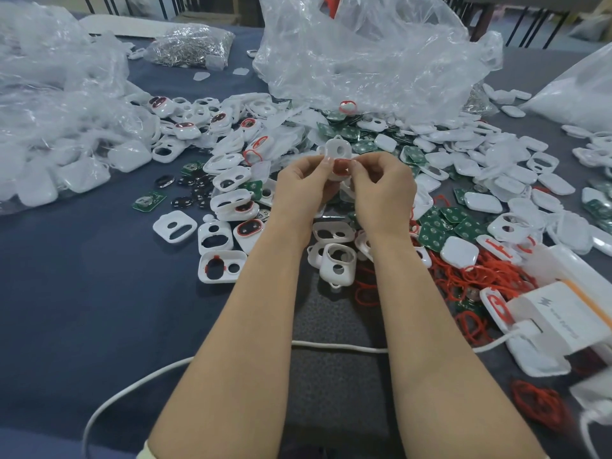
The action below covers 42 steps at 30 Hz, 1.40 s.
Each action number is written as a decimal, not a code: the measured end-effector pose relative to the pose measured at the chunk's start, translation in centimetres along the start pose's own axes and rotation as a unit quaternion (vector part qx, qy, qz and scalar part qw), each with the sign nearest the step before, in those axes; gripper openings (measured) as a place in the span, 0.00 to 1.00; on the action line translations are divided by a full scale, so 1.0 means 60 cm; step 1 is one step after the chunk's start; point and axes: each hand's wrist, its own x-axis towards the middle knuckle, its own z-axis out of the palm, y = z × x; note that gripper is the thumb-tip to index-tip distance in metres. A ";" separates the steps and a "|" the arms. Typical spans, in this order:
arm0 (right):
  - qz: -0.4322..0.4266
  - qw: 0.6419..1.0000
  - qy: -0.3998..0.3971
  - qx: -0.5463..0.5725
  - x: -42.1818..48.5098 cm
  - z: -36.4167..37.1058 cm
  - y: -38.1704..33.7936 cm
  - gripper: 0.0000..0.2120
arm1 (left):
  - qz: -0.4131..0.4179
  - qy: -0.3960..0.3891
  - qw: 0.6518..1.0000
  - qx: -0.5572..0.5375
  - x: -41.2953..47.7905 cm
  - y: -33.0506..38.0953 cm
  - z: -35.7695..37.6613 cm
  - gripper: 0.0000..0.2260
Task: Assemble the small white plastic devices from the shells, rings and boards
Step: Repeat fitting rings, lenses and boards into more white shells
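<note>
Head view: both forearms reach forward over the bench (82, 293), which is covered in dark blue cloth, and the two hands meet above the middle of the scattered parts. The left grip (303, 185) and the right grip (384, 190) are both closed in a pinch on one white shell (337, 150), held raised off the bench and roughly upright, its small loop at the top and a round hole facing the camera. A red ring (341, 166) sits at the shell's lower opening, right between the thumb and fingertips of both hands; whether the right fingertips press the ring itself or the rim beside it cannot be told. Below and around the hands lie loose white shells (175, 226), some with red rings already seated in their openings. Green boards (443, 226) are heaped to the right of the wrists and further back behind the held shell. A tangle of spare red rings (463, 276) spreads near the right forearm. Small black discs (195, 193) lie to the left of the left hand. Crumpled clear plastic bags (364, 61) stand at the back and left, one bag of small metal parts (188, 44) among them. A white cable (132, 385) runs across under both forearms toward a white box (563, 319) at the right edge.
</note>
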 end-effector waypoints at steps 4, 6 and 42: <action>0.017 1.000 -0.019 0.007 0.005 -0.003 0.001 0.05 | -0.017 0.002 1.000 -0.022 -0.001 0.003 -0.001 0.08; 0.024 0.999 -0.031 0.012 0.006 -0.004 0.001 0.05 | -0.019 0.007 1.000 -0.021 -0.001 0.003 -0.001 0.08; 0.005 0.997 0.003 -0.073 -0.004 0.007 -0.005 0.06 | 0.049 0.009 0.991 0.122 -0.003 -0.006 0.001 0.10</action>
